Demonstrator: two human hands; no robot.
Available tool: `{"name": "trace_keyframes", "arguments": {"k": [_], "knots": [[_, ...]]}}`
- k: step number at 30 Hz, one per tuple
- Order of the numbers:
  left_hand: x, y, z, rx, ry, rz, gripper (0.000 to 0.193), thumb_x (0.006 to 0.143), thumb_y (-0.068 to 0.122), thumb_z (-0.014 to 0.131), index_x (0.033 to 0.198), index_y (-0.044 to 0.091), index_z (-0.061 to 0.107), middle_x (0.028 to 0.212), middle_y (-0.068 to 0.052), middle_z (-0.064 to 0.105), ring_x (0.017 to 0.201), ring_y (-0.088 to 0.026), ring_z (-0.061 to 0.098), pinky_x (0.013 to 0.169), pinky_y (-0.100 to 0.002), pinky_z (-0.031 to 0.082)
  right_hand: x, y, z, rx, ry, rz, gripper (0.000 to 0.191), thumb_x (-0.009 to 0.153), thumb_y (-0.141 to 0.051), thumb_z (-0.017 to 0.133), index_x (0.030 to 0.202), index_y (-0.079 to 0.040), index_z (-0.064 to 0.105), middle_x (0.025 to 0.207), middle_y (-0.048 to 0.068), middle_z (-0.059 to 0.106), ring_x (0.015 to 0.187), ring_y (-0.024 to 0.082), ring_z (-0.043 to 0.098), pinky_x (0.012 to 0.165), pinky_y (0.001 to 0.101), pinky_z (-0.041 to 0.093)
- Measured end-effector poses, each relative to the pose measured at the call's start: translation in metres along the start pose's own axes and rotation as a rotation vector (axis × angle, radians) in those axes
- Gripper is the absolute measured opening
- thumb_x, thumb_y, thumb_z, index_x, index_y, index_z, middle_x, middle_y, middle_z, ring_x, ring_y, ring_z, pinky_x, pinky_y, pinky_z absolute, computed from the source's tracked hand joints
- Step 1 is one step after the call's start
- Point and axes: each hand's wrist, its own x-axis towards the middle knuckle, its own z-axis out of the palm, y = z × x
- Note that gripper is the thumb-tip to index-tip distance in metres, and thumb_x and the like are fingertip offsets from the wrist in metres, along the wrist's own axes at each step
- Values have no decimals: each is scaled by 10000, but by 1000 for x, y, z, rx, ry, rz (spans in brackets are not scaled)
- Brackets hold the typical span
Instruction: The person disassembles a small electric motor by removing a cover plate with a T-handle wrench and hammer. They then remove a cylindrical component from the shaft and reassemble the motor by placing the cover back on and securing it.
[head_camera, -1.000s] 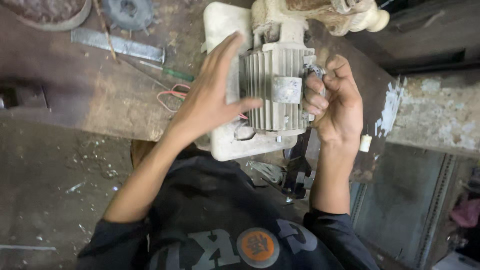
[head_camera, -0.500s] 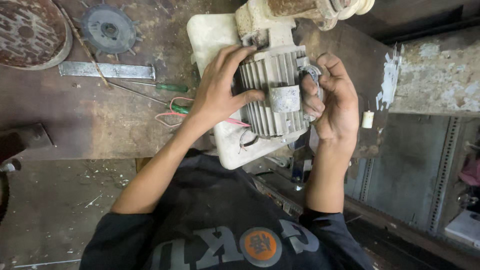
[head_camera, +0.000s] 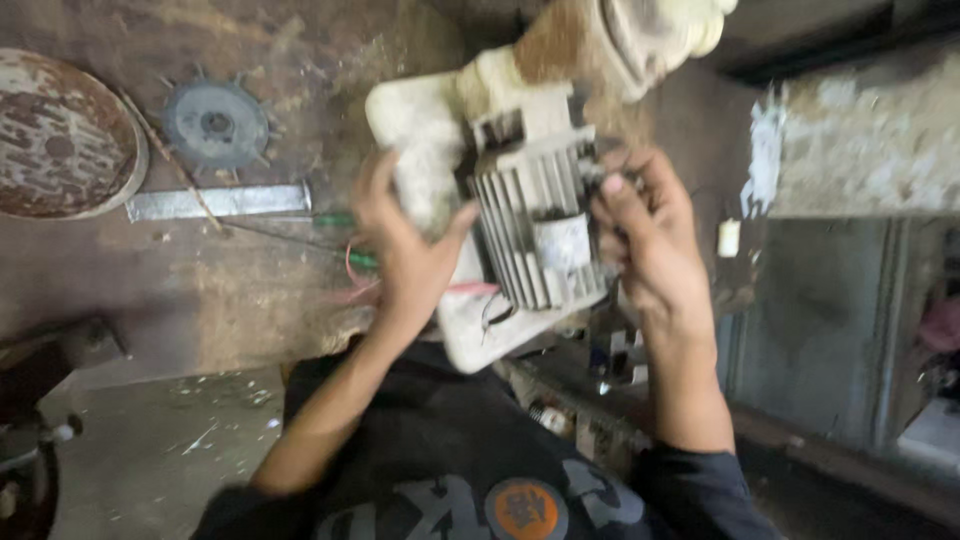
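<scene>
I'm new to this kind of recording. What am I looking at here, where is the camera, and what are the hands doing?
The camera sits on a person's head and looks down past their dark shirt at their own two bare hands. The left hand grips one side of a ribbed grey electric motor on a whitish base, the right hand grips the other. The picture is blurred, so fine detail is lost. On the worn brown workbench lie a rusty round disc, a toothed grey wheel, a flat metal strip and a green-handled screwdriver.

head view, steeply downward, close over workbench (head_camera: 200, 290), somewhat blurred
</scene>
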Motion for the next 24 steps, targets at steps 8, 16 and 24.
{"name": "trace_keyframes", "arguments": {"k": [8,16,24], "knots": [[-39,-19,0,-788,-403,-950,440,853,188,797,1204,-55,689,1047,-135,770,879,-184,718,771,-334,590,5,-4,-12,52,-121,25,116,1050,-119,556,1165,-122,543,744,-4,468,519,55,341,429,218,270],[-42,-19,2,-868,-298,-979,438,817,144,788,1196,-55,691,1058,-148,767,899,-203,727,806,-352,593,15,-6,-28,173,-262,83,92,1079,-111,556,1169,-113,539,769,21,476,544,72,371,471,230,310],[-44,-12,2,-864,-347,-923,549,807,154,758,1289,-67,617,1135,-177,752,974,-232,742,872,-367,602,24,-8,-46,245,-318,131,94,1073,-122,547,1165,-136,544,784,33,493,542,79,393,470,226,331]]}}
